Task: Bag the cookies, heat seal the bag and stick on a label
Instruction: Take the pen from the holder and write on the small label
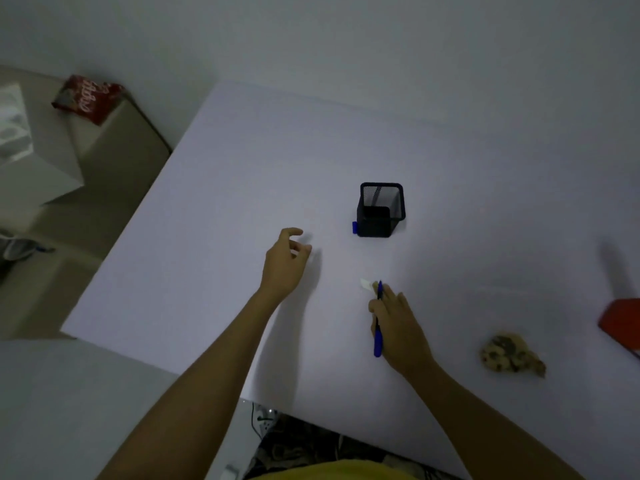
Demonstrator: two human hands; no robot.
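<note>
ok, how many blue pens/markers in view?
1 whole: the blue pen, held in the right hand over the white label. A small blue piece, maybe its cap, lies beside the mesh holder. The holder looks empty.

A white table (242, 188) fills most of the view. A black mesh pen holder (381, 210) is seen upright near its middle, with a small blue cap (354, 227) touching its base at 9 o'clock. A red object (621, 323) is cut off by the frame at 3 o'clock. Off the table, at 10 o'clock, a crumpled red packet (88, 98) is seen on a beige surface (114, 157).
</note>
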